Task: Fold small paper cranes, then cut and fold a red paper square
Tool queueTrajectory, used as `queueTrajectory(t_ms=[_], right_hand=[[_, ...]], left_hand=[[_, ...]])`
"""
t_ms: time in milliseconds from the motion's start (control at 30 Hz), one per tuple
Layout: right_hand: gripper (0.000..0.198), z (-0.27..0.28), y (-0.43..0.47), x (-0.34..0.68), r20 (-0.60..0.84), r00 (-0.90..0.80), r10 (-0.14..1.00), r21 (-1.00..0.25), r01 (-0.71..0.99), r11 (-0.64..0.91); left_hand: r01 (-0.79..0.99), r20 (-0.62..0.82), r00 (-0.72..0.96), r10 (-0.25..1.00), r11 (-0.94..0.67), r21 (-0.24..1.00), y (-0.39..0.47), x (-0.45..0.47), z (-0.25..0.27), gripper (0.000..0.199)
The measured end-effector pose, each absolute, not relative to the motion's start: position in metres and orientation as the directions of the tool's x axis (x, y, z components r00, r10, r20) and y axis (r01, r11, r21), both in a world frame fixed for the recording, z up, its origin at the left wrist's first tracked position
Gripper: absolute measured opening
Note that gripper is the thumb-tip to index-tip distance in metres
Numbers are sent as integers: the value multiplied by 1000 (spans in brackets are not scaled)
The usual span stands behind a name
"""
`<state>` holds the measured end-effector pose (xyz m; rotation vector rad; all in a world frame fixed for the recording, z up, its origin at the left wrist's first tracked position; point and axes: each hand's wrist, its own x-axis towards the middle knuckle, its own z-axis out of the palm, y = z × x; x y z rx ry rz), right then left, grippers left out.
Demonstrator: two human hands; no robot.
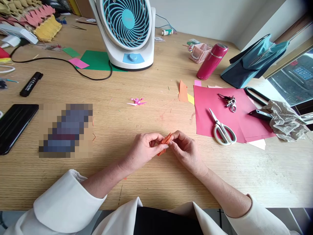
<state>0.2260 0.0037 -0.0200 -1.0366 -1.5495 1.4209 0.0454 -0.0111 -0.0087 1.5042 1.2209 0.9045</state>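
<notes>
Between my hands is a small folded piece of orange paper [162,150], held just over the wooden table near its front. My left hand [146,147] pinches it between thumb and fingers from the left. From the right, the thumb and fingertips of my right hand [186,149] are closed at the paper's upper right edge. Part of the folds is hidden behind my fingers. Farther back on the table lies a small pink paper crane [137,101], touched by neither hand.
White-handled scissors [224,130] and keys [230,103] lie on red paper [204,114] at the right. Behind stand a fan [129,60], a pink bottle [212,62] and a teal bag [251,62]. A black marker [31,84] and a black device [17,125] lie left.
</notes>
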Motion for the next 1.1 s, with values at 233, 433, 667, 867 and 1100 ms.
queueTrajectory(t_ms=[233, 433, 667, 867, 1100], right_hand=[[23, -18, 5, 226, 37, -355, 934, -982, 162, 101], [15, -16, 5, 227, 70, -359, 931, -974, 177, 141], [13, -13, 3, 228, -11, -441, 898, -986, 151, 62], [22, -24, 4, 227, -3, -376, 927, -1000, 18, 4], [21, -24, 6, 228, -31, -329, 944, -996, -64, -55]], left_hand=[[330, -7, 208, 978, -63, 942, -11, 45, -6, 16], [382, 3, 178, 984, -72, 921, -11, 47, -5, 11], [463, -3, 192, 981, -88, 882, -13, 44, -11, 16], [407, 66, 241, 968, -163, 899, -11, 43, -16, 14], [242, -26, 220, 975, -29, 970, -8, 45, -11, 12]])
